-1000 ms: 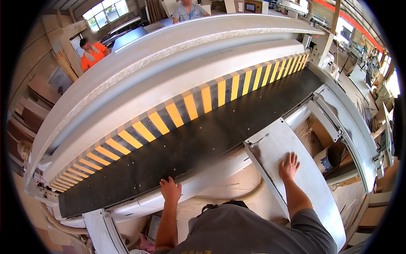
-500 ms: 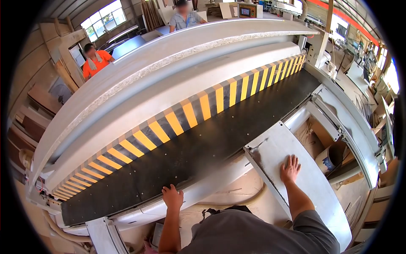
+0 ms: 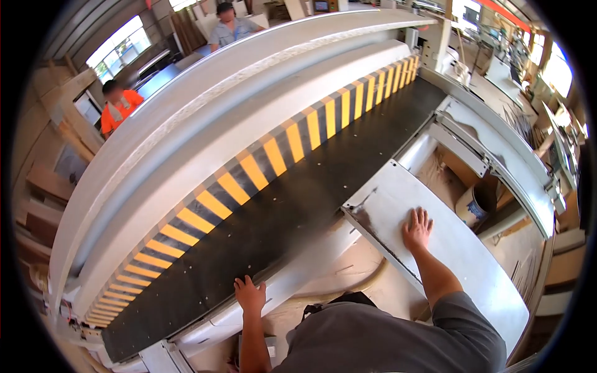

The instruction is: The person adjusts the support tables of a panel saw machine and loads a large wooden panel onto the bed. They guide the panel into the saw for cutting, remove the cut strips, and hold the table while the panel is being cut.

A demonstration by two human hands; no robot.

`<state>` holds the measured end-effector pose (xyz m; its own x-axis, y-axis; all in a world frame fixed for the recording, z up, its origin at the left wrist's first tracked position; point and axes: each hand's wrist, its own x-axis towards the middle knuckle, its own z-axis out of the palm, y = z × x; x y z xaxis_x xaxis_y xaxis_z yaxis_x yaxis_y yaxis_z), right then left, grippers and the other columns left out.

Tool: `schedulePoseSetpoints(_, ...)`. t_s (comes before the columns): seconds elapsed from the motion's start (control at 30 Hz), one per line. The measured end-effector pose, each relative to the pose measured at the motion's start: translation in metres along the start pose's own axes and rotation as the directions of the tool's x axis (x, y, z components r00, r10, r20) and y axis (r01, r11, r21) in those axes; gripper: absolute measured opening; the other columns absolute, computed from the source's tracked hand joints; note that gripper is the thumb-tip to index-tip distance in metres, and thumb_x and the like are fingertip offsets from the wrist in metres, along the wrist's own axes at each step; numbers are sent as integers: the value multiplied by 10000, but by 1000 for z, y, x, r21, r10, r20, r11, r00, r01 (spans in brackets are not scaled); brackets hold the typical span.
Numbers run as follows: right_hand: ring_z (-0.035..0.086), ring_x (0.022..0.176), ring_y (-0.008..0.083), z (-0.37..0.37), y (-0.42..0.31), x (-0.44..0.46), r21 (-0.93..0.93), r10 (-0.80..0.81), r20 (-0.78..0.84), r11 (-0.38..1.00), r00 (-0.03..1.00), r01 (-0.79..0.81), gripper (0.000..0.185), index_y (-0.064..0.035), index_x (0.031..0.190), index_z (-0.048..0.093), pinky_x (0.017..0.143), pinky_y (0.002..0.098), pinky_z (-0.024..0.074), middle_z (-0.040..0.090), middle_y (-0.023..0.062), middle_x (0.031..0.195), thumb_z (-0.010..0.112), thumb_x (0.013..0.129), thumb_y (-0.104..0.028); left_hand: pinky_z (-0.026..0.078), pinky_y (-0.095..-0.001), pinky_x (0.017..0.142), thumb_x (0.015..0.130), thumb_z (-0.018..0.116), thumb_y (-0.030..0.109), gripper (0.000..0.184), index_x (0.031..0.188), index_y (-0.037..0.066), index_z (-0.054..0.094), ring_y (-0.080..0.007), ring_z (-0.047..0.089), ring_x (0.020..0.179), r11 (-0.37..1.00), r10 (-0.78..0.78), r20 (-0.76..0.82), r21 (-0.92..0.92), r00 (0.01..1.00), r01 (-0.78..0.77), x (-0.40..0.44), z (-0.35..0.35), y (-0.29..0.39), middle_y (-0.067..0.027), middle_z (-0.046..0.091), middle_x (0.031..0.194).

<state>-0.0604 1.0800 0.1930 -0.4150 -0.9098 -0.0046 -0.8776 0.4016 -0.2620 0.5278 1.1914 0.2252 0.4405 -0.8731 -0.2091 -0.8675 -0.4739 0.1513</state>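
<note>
My left hand [image 3: 250,294] rests on the near edge of a long black machine bed [image 3: 249,248], its fingers apart on the dark surface and nothing in them. To the right, my right hand [image 3: 418,229] lies flat with spread fingers on a pale metal side table [image 3: 454,248], which juts toward me from the bed. Along the far side of the bed runs a guard of yellow and black strips [image 3: 270,155]. Above the strips stretches the long white machine beam [image 3: 205,149].
Beyond the beam stand a person in an orange shirt [image 3: 127,102] and a person in a grey shirt [image 3: 233,28]. A second metal support arm [image 3: 497,149] extends at the right. Below it, a bucket [image 3: 474,205] stands on the floor, near a hose [image 3: 367,283].
The view has turned slightly to the right, so the machine sits lower on the left side. Both hands stay at the same spots on the machine.
</note>
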Motion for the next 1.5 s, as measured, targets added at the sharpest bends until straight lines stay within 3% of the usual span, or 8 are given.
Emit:
schedulePoseSetpoints(0.17, 178, 1692, 359, 2, 2, 1, 4, -10, -18, 1000, 1000, 10, 702, -102, 1672, 420, 1368, 604, 81, 299, 164, 1796, 553, 1043, -386, 302, -562, 1305, 1009, 744, 378, 669, 1545, 18, 568, -502, 350, 1586, 917, 306, -186, -205, 934, -342, 41, 22, 12, -312, 394, 1702)
schedulePoseSetpoints(0.47, 195, 1686, 353, 9, 6, 7, -32, -13, -31, 999, 999, 12, 702, -120, 1672, 429, 1369, 593, 89, 305, 149, 1796, 567, 1039, -390, 347, -553, 1277, 1051, 696, 241, 511, 1511, 50, 581, -456, 393, 1556, 693, 645, -329, -129, 690, -709, 121, 23, 107, -199, 423, 1698)
schedulePoseSetpoints(0.53, 185, 1691, 337, 13, 8, 9, -50, -9, -35, 999, 999, 7, 713, -133, 1682, 420, 1370, 583, 86, 301, 139, 1800, 578, 1035, -389, 320, -557, 1295, 1054, 690, 264, 520, 1516, 52, 581, -450, 410, 1547, 704, 646, -275, -143, 712, -695, 136, 29, 122, -205, 440, 1683)
schedulePoseSetpoints(0.63, 173, 1696, 330, 5, 2, 11, -75, 9, 6, 997, 1000, -9, 721, -141, 1698, 394, 1373, 576, 79, 292, 130, 1805, 575, 1044, -384, 308, -555, 1303, 1067, 666, 292, 512, 1516, 61, 580, -422, 421, 1545, 756, 626, -283, -5, 727, -654, 146, 33, 144, -192, 461, 1667)
schedulePoseSetpoints(0.87, 192, 1687, 354, 23, 12, 15, -93, -43, -57, 995, 997, 38, 704, -117, 1686, 401, 1366, 598, 99, 302, 151, 1795, 574, 1041, -342, 334, -551, 1279, 1050, 667, 279, 577, 1562, 56, 521, -407, 444, 1520, 757, 615, -294, -41, 732, -653, 153, 50, 152, -187, 487, 1637)
schedulePoseSetpoints(1.37, 204, 1679, 375, 42, 21, 22, -142, -56, -64, 989, 996, 47, 740, -132, 1691, 393, 1360, 611, 108, 304, 152, 1790, 617, 1018, -345, 386, -516, 1230, 1040, 668, 232, 503, 1505, 61, 578, -393, 483, 1445, 577, 794, -282, 71, 538, -814, 255, 72, 238, -158, 551, 1515)
schedulePoseSetpoints(1.5, 202, 1684, 343, 59, 29, 23, -151, -69, -91, 987, 993, 55, 714, -160, 1693, 398, 1363, 595, 108, 311, 132, 1789, 607, 1037, -347, 397, -513, 1214, 1044, 656, 226, 481, 1490, 61, 582, -391, 489, 1431, 530, 831, -255, 93, 495, -843, 279, 81, 256, -145, 553, 1523)
